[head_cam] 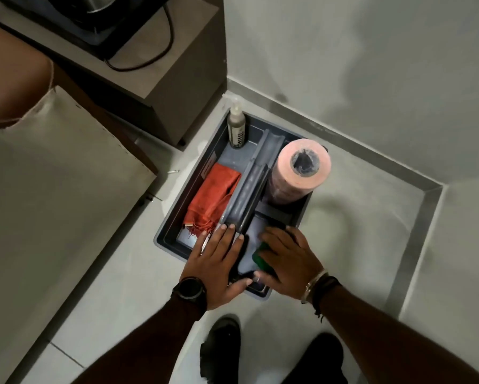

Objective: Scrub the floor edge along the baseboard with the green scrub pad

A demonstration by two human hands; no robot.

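Both hands in the grey caddy [171,217]: my left hand [219,261] lies flat and open, bracing the near edge; my right hand [285,259] curls over the green scrub pad [260,256] in the near-right compartment, grip unclear. Best pinch it firmly, lift straight clear of the grey cloth [250,245].

Blk watch [189,289] on L wrist, silver bangle [314,284] + blk bands on R, blk shoes [222,347].

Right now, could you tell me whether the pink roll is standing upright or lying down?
Upright: the pink roll stands on end in the caddy, its hollow core facing up.
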